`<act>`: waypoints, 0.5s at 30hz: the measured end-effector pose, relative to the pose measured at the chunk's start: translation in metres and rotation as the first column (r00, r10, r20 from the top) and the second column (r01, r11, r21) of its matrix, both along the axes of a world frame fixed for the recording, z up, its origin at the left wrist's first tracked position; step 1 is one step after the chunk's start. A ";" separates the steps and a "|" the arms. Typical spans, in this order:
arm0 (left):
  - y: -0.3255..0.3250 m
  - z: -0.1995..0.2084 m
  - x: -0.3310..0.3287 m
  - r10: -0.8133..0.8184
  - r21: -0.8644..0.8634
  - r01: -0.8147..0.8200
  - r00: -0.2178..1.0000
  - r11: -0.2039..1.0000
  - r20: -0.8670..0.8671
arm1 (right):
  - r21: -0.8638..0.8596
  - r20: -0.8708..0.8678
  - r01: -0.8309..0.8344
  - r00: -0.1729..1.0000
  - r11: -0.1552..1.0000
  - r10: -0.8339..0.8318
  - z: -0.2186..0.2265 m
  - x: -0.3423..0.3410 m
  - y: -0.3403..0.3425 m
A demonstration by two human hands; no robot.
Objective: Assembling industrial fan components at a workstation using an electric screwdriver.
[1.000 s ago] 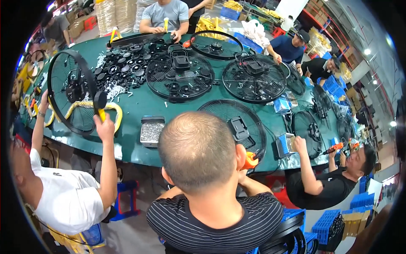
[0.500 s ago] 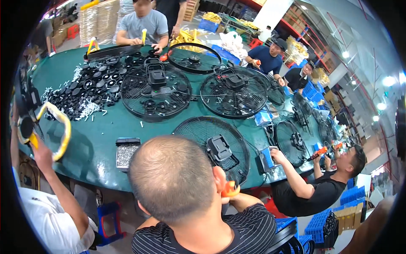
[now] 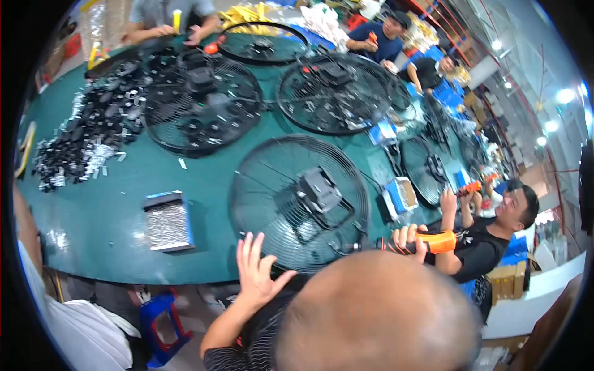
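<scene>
Neither of my hands is in view. Just ahead of me a co-worker in a dark striped shirt leans over a round black fan (image 3: 260, 204) on the green table (image 3: 204, 229). That person's left hand (image 3: 257, 272) is spread at the fan's near edge. Their right hand (image 3: 411, 238) grips an orange power screwdriver (image 3: 440, 242), its tip beside the fan's right lower rim. The co-worker's head hides part of that area. Left of the fan sits an open box of small metal screws (image 3: 168, 226). A bare, arm-like shape (image 3: 550, 328) crosses the lower right rim; whose it is, I cannot tell.
Two more fans (image 3: 201, 117) (image 3: 334, 93) and a black ring (image 3: 263, 43) lie farther back. Black knobs and pale screws are heaped (image 3: 99, 123) at left. Other workers stand around the table. A blue stool (image 3: 162, 328) is below its near edge.
My view has shifted. The co-worker ahead has moved right, bringing the screwdriver to the fan's rim and the left hand to its near edge. The yellow handle at left has moved largely out of view.
</scene>
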State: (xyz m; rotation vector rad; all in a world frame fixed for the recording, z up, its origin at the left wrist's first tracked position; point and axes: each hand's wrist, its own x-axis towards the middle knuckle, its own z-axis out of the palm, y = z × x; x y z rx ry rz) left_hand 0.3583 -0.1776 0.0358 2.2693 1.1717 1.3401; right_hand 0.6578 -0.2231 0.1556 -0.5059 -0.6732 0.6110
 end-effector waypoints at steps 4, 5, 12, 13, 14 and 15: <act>-0.002 0.052 0.041 -0.301 0.029 0.302 0.953 0.953 -0.024 | -0.026 0.102 0.326 0.941 0.945 -0.321 -0.012 0.030 -0.052; 0.010 0.052 0.053 -0.402 0.029 0.404 0.913 0.914 -0.073 | 0.019 0.051 0.333 0.941 0.943 -0.334 -0.028 0.031 -0.049; 0.017 0.069 0.074 -0.516 -0.055 0.531 0.787 0.846 -0.339 | 0.049 -0.188 0.314 0.935 0.948 -0.300 -0.045 0.033 -0.078; 0.019 0.069 0.080 -0.500 -0.021 0.530 0.785 0.848 -0.367 | 0.025 -0.111 0.339 0.936 0.940 -0.335 -0.042 0.040 -0.080; 0.020 0.069 0.070 -0.485 -0.014 0.514 0.800 0.858 -0.352 | -0.045 -0.125 0.404 0.905 0.914 -0.407 -0.042 0.031 -0.082; 0.026 0.071 0.065 -0.469 0.015 0.500 0.821 0.866 -0.325 | -0.099 -0.119 0.464 0.873 0.880 -0.474 -0.033 0.030 -0.080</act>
